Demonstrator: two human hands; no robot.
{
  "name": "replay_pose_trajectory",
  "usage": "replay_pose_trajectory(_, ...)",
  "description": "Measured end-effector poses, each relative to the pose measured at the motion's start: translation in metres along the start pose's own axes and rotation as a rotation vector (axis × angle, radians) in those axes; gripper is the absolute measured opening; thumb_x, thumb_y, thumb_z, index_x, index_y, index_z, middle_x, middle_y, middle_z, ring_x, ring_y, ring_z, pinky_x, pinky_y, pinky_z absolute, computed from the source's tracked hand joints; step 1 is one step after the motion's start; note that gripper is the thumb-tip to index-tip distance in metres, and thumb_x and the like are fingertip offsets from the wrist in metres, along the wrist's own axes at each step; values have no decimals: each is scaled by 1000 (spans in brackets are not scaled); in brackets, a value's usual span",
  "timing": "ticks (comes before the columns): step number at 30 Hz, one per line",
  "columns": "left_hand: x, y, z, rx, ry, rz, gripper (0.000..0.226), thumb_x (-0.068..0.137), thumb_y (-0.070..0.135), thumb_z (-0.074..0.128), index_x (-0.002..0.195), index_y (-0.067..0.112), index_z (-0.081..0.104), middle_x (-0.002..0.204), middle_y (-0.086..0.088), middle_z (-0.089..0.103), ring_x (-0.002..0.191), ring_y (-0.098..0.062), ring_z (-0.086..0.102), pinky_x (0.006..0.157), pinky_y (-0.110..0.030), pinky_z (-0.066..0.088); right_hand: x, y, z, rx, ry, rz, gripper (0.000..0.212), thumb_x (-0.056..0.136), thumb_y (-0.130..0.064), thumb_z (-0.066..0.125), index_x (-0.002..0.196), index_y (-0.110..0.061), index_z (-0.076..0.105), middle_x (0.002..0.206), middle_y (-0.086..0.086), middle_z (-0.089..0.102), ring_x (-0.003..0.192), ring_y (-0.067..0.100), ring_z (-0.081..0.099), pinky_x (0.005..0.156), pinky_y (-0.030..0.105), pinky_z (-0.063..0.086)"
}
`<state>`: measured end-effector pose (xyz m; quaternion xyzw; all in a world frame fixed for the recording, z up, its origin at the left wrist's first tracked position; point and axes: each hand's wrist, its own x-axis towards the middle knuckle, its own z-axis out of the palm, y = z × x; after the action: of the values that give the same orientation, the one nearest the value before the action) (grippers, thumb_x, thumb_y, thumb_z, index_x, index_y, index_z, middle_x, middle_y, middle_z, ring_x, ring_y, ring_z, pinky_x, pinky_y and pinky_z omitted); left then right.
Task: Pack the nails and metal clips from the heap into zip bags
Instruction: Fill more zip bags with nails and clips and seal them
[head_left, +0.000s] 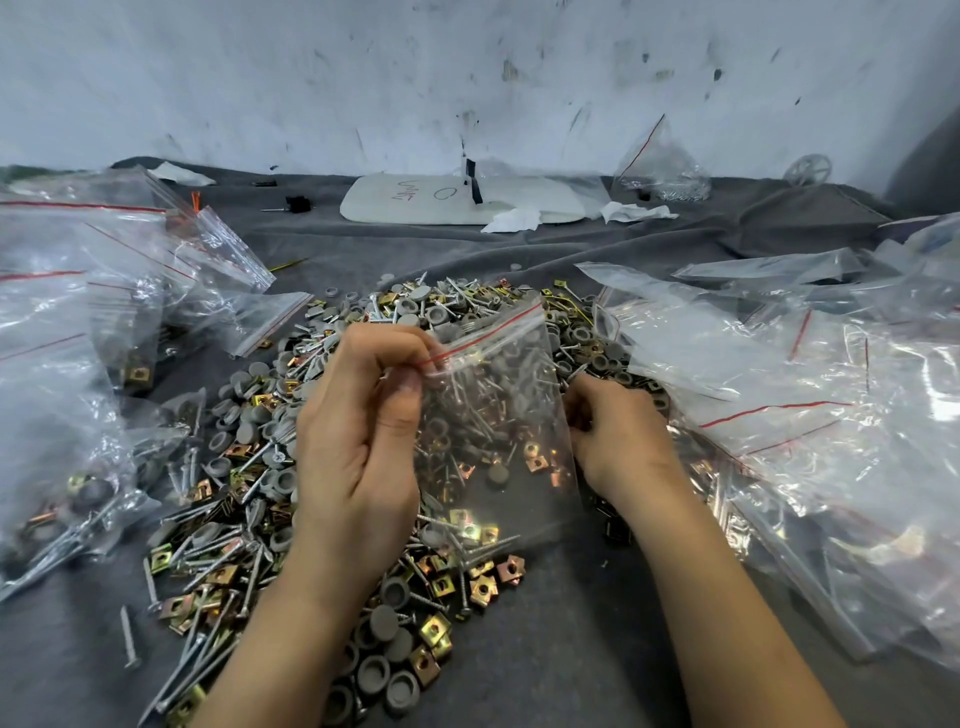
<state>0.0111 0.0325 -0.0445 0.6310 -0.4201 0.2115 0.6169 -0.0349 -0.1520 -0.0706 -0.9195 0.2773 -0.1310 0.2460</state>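
While fingers (410, 382) of the left hand (358, 431) pinch the zip bag (498, 431) at its mouth and the right hand (615, 434) curls on its side edge, above the heap (249, 467) mid-cloth (571, 649), a slack pinch could scatter nails (130, 639)

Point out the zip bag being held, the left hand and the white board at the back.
zip bag (498, 415), head view, its clear middle panel.
left hand (358, 431), head view, the hand's middle.
white board (441, 210), head view, its bare flat face.
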Motion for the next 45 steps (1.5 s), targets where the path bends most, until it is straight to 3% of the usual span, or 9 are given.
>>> replay_pose_trajectory(7,0,-1,-1,-16,5,-19,15,95,15,37,97,24,50,100,12,57,97,-12,58,86,-25,44,-4,-12,-21,226,105,37,10,80,-15,71,86,-20,66,76,-6,61,66,8,56,63,25,47)
replay_pose_trajectory(13,-2,0,2,-3,-36,-9,16,95,12,37,96,21,49,102,8,56,97,-14,57,85,-25,44,-33,-38,-72,730,304,-302,22,82,-5,66,75,-27,67,74,-1,64,59,5,54,48,15,42)
replay_pose_trajectory(19,-2,5,7,-25,-107,55,14,96,12,38,98,15,51,104,-4,58,97,-24,58,79,-44,49,-50,-57,-84,444,323,-630,17,85,-10,67,92,-25,71,86,-14,64,79,3,59,71,18,48)
replay_pose_trajectory(22,-3,5,8,-41,-112,55,14,96,12,38,99,14,52,107,-3,59,101,-23,59,82,-46,49,-50,-58,-83,412,257,-615,14,85,-13,69,91,-25,73,89,-9,65,92,11,60,79,28,48)
replay_pose_trajectory(26,-3,7,10,-65,-94,26,14,97,14,38,99,15,52,110,-2,60,105,-24,60,85,-50,50,-48,-59,-79,468,178,-597,14,86,-13,69,92,-24,73,90,-9,67,90,7,62,79,22,47)
replay_pose_trajectory(29,-3,7,9,-34,-53,19,14,97,13,38,99,17,51,110,1,61,104,-20,60,86,-34,49,-47,-56,-81,649,198,-545,11,88,-16,66,93,-24,72,85,-9,70,75,3,65,65,13,47)
replay_pose_trajectory(34,-3,7,9,-49,-2,-5,19,97,12,36,100,25,50,109,2,61,103,-20,61,88,-25,45,-32,-38,-70,797,311,-295,18,89,-14,64,81,-27,72,82,-1,72,77,11,66,66,19,53)
replay_pose_trajectory(38,-1,6,7,-35,42,17,22,96,9,36,100,25,49,108,3,59,103,-12,59,88,-21,43,-17,-21,-46,513,48,-106,21,87,-11,66,75,-29,68,75,-7,67,70,8,60,63,22,46)
replay_pose_trajectory(45,0,4,2,0,104,21,23,95,8,36,102,25,49,107,8,60,101,-10,59,86,-23,42,-13,-29,-2,136,-272,-154,43,82,-3,66,56,-37,59,68,-15,58,75,13,61,66,22,50)
